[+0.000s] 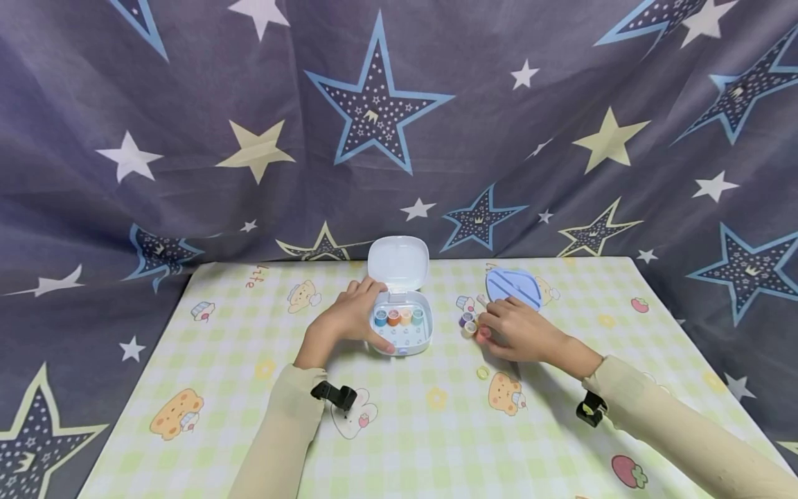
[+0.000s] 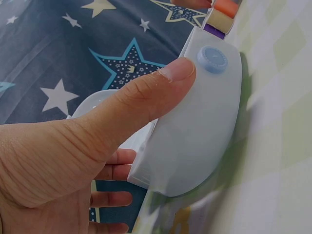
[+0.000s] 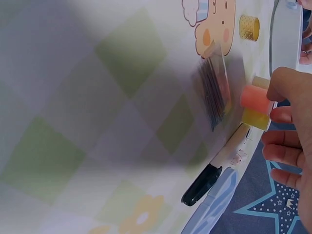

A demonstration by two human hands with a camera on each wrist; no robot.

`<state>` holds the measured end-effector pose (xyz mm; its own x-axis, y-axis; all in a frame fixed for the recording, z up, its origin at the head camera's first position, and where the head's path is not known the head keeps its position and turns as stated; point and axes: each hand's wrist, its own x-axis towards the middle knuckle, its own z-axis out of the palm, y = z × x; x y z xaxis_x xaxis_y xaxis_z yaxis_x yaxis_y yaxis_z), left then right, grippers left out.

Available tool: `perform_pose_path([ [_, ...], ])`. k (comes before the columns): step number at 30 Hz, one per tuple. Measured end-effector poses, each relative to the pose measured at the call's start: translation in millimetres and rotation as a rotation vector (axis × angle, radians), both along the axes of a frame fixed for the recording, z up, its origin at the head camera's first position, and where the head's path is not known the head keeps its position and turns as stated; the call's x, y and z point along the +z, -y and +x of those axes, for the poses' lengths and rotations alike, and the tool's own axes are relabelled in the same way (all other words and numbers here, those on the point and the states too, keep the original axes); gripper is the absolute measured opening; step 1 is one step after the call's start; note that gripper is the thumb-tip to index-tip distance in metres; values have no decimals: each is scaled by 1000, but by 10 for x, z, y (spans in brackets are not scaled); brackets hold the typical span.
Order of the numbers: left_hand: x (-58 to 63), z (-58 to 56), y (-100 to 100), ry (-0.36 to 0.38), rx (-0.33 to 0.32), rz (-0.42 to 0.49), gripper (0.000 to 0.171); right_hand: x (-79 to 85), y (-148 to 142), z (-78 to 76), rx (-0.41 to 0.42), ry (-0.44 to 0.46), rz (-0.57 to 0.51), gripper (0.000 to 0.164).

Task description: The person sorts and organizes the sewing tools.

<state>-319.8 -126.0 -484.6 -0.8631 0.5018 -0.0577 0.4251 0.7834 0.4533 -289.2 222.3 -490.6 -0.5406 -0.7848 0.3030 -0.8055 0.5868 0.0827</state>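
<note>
My left hand (image 1: 352, 312) grips the side of an open white sewing box (image 1: 427, 339), its thumb over the front wall near a blue button latch (image 2: 212, 59). Inside, several thread spools (image 1: 393, 317) stand in a row, with bare pegs in front. To the box's right, my right hand (image 1: 517, 331) is at a small cluster of spools. Its thumb and forefinger pinch an orange thread spool (image 3: 255, 99). Against that spool lie a yellow spool (image 3: 255, 118) and a beige spool (image 1: 470, 330); a purple spool (image 1: 465, 319) is just behind.
Behind the right hand lies a blue oval piece (image 1: 512, 287). Near it is a pale stick-shaped tool with a black end (image 3: 202, 185). A clear packet of needles (image 3: 213, 90) lies close to the spools. A yellow thimble (image 1: 483, 373) sits nearer the front. The box lid (image 1: 399, 262) stands raised.
</note>
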Motion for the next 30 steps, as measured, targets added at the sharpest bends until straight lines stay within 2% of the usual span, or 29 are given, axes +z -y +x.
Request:
perform_pose_path([
  [19,4,4,1,9,-2,2,119,-6,9,3,-4,-8,35,21],
  [30,-23,-2,6,-5,-1,7,119,118,66,8,13,-13,41,20],
])
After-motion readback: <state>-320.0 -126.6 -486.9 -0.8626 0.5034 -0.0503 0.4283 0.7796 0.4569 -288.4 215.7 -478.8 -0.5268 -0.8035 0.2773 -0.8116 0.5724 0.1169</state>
